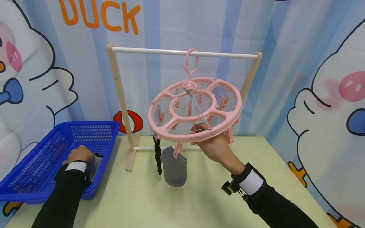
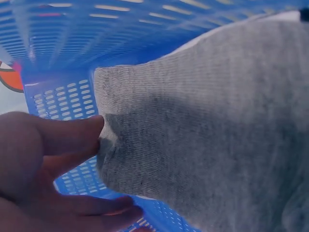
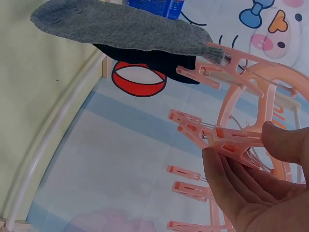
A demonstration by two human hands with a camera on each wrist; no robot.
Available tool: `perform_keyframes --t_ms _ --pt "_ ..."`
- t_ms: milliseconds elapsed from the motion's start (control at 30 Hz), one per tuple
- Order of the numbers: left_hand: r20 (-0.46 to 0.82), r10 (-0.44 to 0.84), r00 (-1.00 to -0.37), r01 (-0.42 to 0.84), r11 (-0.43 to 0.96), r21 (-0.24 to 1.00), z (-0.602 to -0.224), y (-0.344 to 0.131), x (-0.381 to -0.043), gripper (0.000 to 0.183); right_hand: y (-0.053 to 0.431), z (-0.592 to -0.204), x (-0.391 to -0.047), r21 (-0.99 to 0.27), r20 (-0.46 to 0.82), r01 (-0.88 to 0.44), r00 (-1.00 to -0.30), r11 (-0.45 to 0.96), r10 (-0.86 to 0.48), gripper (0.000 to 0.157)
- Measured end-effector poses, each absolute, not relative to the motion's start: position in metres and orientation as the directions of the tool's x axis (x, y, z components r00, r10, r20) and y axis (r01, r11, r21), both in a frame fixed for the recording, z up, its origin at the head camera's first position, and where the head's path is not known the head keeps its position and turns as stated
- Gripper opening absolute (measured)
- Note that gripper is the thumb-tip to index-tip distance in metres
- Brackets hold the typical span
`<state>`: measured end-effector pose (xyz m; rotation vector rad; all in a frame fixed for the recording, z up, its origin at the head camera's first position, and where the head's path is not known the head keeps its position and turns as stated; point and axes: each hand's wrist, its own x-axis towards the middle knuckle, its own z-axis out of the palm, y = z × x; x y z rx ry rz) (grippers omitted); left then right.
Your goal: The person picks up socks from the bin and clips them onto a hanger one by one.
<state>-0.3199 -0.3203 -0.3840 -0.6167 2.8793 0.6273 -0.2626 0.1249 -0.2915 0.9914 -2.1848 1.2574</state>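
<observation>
Inside the blue basket (image 1: 109, 152), my left hand (image 1: 81, 154) pinches the cuff edge of a grey sock (image 2: 203, 106) between thumb and fingertips. My right hand (image 1: 212, 144) reaches under the near rim of a pink round clip hanger (image 1: 182, 138). Its thumb and fingers pinch one pink clothespin (image 3: 236, 137), which has no cloth in it. A second grey sock (image 1: 174, 169) hangs from a clip on the near side of the ring. Beside it a black sock (image 1: 157, 155) hangs, narrow from the head view and partly behind the grey one in the right wrist view.
The hanger hooks over the white bar (image 1: 151, 51) of a wooden stand (image 1: 117, 79). Several other pink clips dangle beneath the ring. The basket stands left of the stand on a pale yellow table (image 1: 137, 199). A printed curtain (image 1: 182, 19) hangs behind.
</observation>
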Motion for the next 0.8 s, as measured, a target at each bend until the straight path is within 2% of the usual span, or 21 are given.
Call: perform_keyframes --t_ms 133,267,400,467,567,800 --pt "-0.072 -0.390 -0.918 -0.384 0.827 0.411 -0.383 -0.317 -0.316 0.035 0.125 -0.293 -0.263 -0.550 0.669 -0.761 -0.648 0.343 -0.364 0.012" --pt "0.074 -0.341 -0.937 -0.279 0.859 0.428 -0.381 -0.315 -0.313 0.016 0.126 -0.294 -0.263 -0.558 0.670 -0.760 -0.649 0.333 -0.360 0.012" --pt "0.225 -0.255 -0.940 -0.146 0.901 0.409 -0.378 -0.314 -0.311 0.031 0.126 -0.295 -0.263 -0.582 0.666 -0.754 -0.657 0.304 -0.354 0.013" --pt "0.281 -0.205 -0.938 -0.084 0.917 0.390 -0.374 -0.313 -0.312 0.033 0.125 -0.295 -0.264 -0.585 0.669 -0.756 -0.655 0.294 -0.352 0.013" --pt "0.332 -0.135 -0.933 -0.010 0.936 0.351 -0.361 -0.307 -0.310 0.024 0.124 -0.295 -0.264 -0.574 0.675 -0.760 -0.650 0.305 -0.349 0.012" --pt "0.386 0.065 -0.920 0.186 0.941 0.283 -0.320 -0.260 -0.288 0.025 0.123 -0.295 -0.265 -0.557 0.703 -0.775 -0.632 0.300 -0.326 0.012"
